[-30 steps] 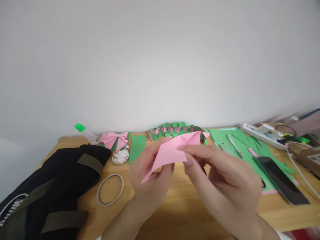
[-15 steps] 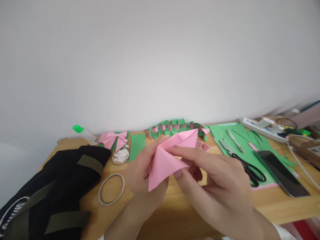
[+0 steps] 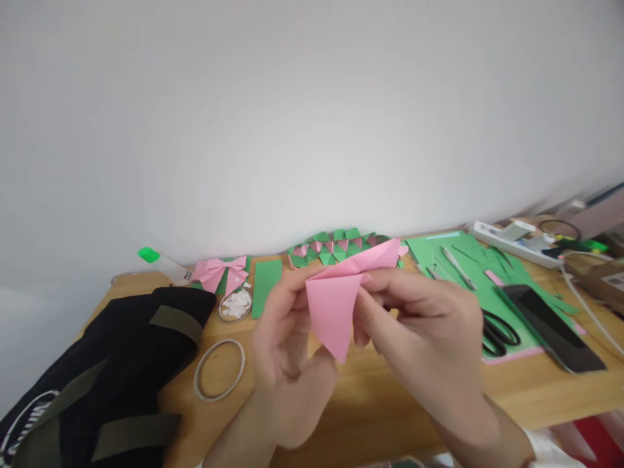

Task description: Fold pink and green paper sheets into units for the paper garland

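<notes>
**Pink sheet turned point-down between both hands**

Rotated since the previous frame, the folded pink paper sheet (image 3: 336, 305) now hangs with its triangular tip downward, and both hands have risen slightly. Left hand (image 3: 287, 351) pinches the sheet's left edge; right hand (image 3: 419, 325) closes on its upper right fold, a two-sided grip that appears to keep the crease taut above the wooden desk (image 3: 370, 390). Beyond the hands lies a green-and-pink woven paper band (image 3: 341, 244); left of the left hand, a thin grey ring (image 3: 219, 369) and black fabric bag (image 3: 107, 370); right of the right hand, black-handled scissors (image 3: 497, 331).
</notes>
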`<state>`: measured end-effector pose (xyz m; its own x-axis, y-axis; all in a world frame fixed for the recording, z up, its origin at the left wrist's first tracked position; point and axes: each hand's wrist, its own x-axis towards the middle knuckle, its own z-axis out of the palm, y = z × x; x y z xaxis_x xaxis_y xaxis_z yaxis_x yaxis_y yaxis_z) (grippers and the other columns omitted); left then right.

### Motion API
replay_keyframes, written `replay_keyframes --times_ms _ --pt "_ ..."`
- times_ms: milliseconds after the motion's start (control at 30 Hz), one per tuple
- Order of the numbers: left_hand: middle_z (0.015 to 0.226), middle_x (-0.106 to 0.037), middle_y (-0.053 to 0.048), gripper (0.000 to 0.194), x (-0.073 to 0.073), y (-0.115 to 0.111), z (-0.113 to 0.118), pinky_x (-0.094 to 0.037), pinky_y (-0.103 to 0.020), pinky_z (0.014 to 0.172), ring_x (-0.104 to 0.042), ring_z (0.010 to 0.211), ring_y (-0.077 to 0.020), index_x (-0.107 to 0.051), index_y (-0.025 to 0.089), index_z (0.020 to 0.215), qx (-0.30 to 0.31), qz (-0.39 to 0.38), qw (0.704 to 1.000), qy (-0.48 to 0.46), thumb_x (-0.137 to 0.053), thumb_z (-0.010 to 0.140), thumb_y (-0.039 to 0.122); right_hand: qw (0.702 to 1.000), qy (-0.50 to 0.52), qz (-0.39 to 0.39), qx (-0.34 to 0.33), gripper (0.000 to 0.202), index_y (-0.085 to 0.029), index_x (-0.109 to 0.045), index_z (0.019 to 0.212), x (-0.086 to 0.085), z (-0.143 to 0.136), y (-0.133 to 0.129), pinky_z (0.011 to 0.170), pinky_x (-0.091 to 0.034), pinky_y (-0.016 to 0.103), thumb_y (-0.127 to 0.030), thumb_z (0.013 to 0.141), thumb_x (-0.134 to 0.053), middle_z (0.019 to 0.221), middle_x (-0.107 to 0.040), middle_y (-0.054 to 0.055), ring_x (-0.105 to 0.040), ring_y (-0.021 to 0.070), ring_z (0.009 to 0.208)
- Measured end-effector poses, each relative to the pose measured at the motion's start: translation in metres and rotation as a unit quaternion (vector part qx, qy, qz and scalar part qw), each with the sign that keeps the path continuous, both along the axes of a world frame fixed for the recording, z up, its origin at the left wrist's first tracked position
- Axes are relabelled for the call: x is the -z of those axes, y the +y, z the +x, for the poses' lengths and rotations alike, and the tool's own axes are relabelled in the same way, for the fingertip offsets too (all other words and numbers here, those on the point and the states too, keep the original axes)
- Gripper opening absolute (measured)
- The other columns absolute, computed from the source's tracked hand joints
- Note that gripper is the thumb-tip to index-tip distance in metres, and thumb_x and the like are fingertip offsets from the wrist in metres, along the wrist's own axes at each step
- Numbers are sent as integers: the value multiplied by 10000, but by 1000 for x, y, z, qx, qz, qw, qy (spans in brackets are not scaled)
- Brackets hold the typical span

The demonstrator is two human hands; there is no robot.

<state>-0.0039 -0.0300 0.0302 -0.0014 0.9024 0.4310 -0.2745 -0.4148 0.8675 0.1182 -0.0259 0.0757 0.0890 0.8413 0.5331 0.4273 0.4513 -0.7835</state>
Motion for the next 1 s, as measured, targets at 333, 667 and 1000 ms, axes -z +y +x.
replay_keyframes --times_ms 333,667,1000 --pt "813 -701 -1 149 -4 3 -4 -560 -185 681 -667 724 -108 -729 251 947 15 -126 989 -79 -636 905 360 994 -82 41 55 238 -172 -658 533 4 -4 -3 367 -369 123 -124 764 -685 397 -578 -79 -465 21 326" --pt "616 -662 26 119 -3 17 -5 -518 -150 482 -614 525 -86 -740 220 804 -47 -144 988 -35 -707 847 326 994 -106 -7 -21 162 -236 -679 668 5 10 -24 347 -373 200 -240 830 -688 393 -499 -69 -425 67 318" --pt "632 -666 17 149 -5 18 -4 -511 -167 453 -600 500 -88 -706 187 760 -10 -135 991 14 -676 861 291 992 -37 -97 -73 79 -247 -734 856 1 33 3 491 -499 260 -280 875 -664 731 -729 5 -668 154 625"
